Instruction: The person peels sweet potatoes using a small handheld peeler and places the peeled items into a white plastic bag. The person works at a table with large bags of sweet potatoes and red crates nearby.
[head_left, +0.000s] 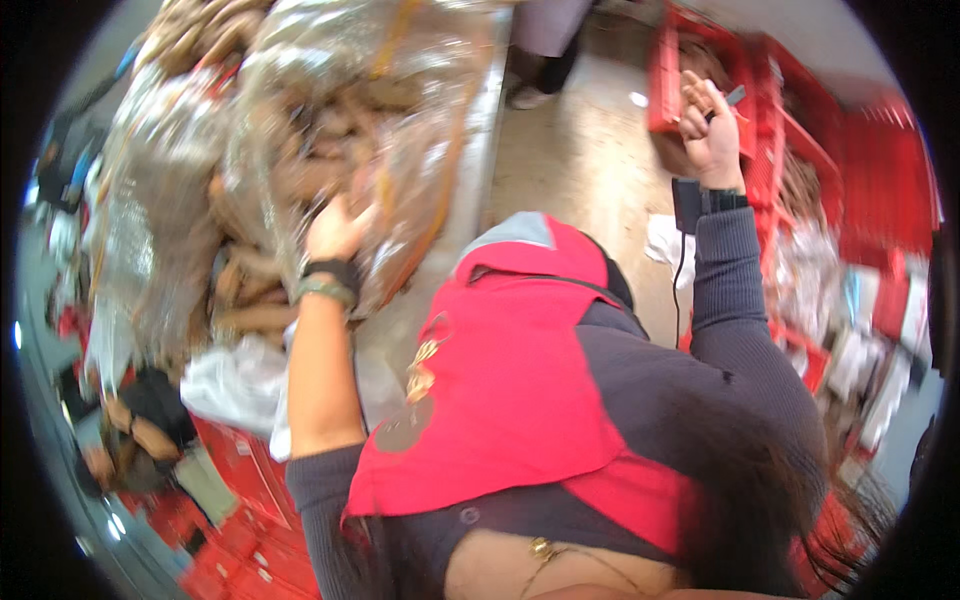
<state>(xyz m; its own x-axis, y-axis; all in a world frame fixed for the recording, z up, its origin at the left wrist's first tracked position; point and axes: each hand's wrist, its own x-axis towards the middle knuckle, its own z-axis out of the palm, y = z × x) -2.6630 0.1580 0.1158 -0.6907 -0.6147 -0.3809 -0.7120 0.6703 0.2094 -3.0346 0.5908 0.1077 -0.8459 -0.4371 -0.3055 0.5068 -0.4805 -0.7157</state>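
My left hand (337, 229) reaches into the opening of a large clear plastic bag (431, 165) of long brown roots (330, 131), which look like lotus roots. Its thumb stands apart, while the fingertips blur into film and roots, so a grip cannot be made out. Off to the right, my right hand (705, 131) is raised near red plastic crates, its fingers curled around a small tool (736, 95). Only a grey, flat end of that tool shows past the hand; the rest is hidden in the fist.
A metal table edge (491, 112) runs beside the bag. Red crates (772, 150) with roots line the right. A white plastic bag (232, 382) lies near my left forearm. Another person's arm (146, 435) shows at lower left; someone's shoe (529, 97) is ahead. A black cable (681, 292) hangs from my right wrist.
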